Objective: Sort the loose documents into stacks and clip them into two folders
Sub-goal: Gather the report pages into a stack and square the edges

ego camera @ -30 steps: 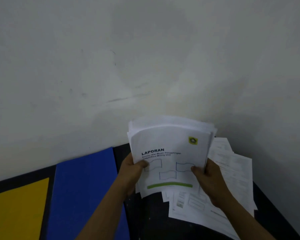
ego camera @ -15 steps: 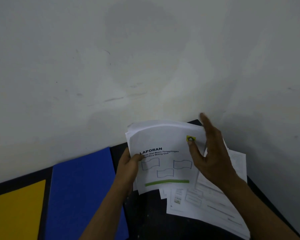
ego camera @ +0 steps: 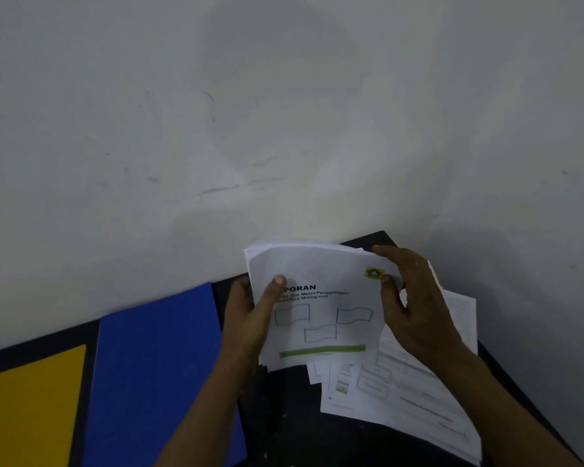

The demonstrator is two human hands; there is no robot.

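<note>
A stack of white documents [ego camera: 321, 318], its top sheet a cover page with a green bar and a yellow logo, is raised above a black table. My left hand [ego camera: 250, 315] grips the stack's left edge, thumb across the title. My right hand [ego camera: 412, 308] pinches the stack's top right corner next to the logo. More loose printed sheets [ego camera: 402, 396] lie spread on the table under and to the right of the stack. A blue folder [ego camera: 155, 369] and a yellow folder [ego camera: 27, 406] lie flat at the left.
The black table [ego camera: 284, 426] stands in a corner against a pale wall [ego camera: 250, 112]. Its back right corner shows just beyond the held stack, and its right edge runs down past my right arm.
My right hand left the stack's lower right edge, rose with fingers spread, and now pinches the top right corner. My left thumb slid further onto the cover.
</note>
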